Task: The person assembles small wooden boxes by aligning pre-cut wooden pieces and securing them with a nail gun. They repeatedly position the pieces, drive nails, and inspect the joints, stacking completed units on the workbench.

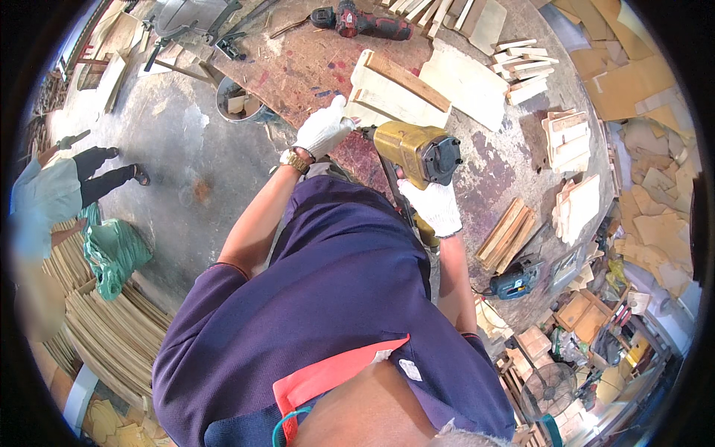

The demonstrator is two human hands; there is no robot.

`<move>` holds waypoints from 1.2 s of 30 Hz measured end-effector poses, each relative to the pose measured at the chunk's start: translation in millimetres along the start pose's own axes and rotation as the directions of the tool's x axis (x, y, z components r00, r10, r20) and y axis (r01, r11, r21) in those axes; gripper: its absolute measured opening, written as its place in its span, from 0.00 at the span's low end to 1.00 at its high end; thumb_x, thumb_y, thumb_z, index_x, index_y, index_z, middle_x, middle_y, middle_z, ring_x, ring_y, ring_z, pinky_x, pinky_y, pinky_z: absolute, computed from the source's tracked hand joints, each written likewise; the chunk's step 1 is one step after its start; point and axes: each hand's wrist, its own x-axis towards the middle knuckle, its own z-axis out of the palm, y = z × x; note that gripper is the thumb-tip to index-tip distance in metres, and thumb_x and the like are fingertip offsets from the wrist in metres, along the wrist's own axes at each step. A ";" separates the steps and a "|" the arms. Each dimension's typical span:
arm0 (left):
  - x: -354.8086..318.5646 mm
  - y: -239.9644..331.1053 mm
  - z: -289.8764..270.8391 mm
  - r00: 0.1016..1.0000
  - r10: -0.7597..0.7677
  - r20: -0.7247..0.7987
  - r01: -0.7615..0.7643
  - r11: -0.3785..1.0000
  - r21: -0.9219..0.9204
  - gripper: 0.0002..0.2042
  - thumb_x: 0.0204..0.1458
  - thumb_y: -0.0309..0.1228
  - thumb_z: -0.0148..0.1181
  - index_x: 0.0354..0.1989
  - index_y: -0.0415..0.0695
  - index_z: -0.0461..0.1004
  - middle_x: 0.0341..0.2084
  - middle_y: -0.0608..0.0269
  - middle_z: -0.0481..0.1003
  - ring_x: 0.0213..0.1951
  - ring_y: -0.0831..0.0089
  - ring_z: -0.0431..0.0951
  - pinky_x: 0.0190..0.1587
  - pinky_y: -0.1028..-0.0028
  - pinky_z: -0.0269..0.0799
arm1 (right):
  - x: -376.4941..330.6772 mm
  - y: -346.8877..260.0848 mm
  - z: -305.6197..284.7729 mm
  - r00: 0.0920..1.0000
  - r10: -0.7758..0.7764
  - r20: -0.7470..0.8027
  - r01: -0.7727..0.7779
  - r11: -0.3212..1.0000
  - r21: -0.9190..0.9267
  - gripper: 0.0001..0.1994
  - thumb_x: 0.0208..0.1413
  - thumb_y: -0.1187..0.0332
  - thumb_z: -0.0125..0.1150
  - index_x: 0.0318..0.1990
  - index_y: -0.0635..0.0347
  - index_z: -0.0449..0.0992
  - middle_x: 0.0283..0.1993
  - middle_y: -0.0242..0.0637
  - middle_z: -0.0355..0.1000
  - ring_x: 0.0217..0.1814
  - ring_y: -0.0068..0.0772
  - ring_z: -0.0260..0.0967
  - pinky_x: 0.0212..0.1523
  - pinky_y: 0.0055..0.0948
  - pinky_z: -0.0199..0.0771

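My right hand (436,207), in a white knit glove, is wrapped round the handle of a yellow and black nail gun (408,147). The gun's nose points left, close to the near-left corner of a pale wooden board (395,109). A wooden strip (408,80) runs along the board's far side, and another lies along its near side. My left hand (325,128), gloved too, with a watch at the wrist, is closed at that same corner, just left of the nose. Its fingertips are partly hidden against the wood.
On the stained worktable (279,74) lie a red and black power tool (361,22), a thin pale panel (469,86), wood-strip stacks (506,235) and a blue jigsaw (515,281). A scrap bucket (242,100) stands by its left edge. Another person (56,179) is at far left.
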 end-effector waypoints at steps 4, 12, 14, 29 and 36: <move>1.4 -7.4 2.4 0.996 0.062 -0.065 -0.066 0.996 -0.054 0.22 0.60 0.47 0.59 0.52 0.42 0.66 0.30 0.38 0.79 0.37 0.37 0.80 0.38 0.49 0.73 | -11.5 -2.3 -3.0 0.979 0.185 -0.084 -0.164 0.963 0.216 0.16 0.50 0.73 0.72 0.47 0.64 0.79 0.41 0.36 0.83 0.42 0.30 0.81 0.46 0.33 0.81; -4.4 17.7 -63.7 0.940 0.167 -0.297 -0.194 0.979 -0.065 0.18 0.57 0.43 0.65 0.48 0.46 0.71 0.30 0.48 0.80 0.35 0.46 0.82 0.37 0.56 0.75 | -54.8 64.6 -36.9 0.851 0.353 -0.389 -0.256 0.925 0.280 0.16 0.51 0.71 0.72 0.47 0.65 0.81 0.38 0.35 0.83 0.19 0.22 0.72 0.19 0.25 0.69; -7.6 39.6 -96.2 0.909 0.219 -0.354 -0.255 0.965 -0.057 0.16 0.57 0.41 0.65 0.47 0.47 0.72 0.29 0.51 0.80 0.34 0.53 0.83 0.37 0.60 0.76 | -62.1 87.4 -57.9 0.782 0.463 -0.418 -0.499 0.866 0.026 0.17 0.50 0.69 0.72 0.47 0.65 0.81 0.37 0.44 0.82 0.24 0.34 0.77 0.25 0.33 0.74; -0.2 101.8 48.5 0.678 0.667 0.308 -0.726 0.673 0.141 0.11 0.53 0.30 0.59 0.43 0.42 0.74 0.23 0.59 0.79 0.23 0.56 0.80 0.26 0.58 0.75 | -51.3 151.4 8.8 0.598 0.242 -0.764 -0.602 0.765 -0.229 0.46 0.46 0.69 0.71 0.75 0.55 0.55 0.50 0.54 0.65 0.46 0.59 0.74 0.47 0.47 0.77; 52.0 96.8 117.8 0.418 0.849 0.324 -0.897 0.329 0.296 0.17 0.57 0.30 0.53 0.54 0.40 0.70 0.20 0.58 0.75 0.24 0.57 0.79 0.26 0.57 0.73 | -15.7 164.0 -13.1 0.590 0.128 -0.797 -0.577 0.758 -0.305 0.43 0.47 0.68 0.68 0.74 0.52 0.57 0.49 0.57 0.67 0.42 0.62 0.75 0.43 0.49 0.78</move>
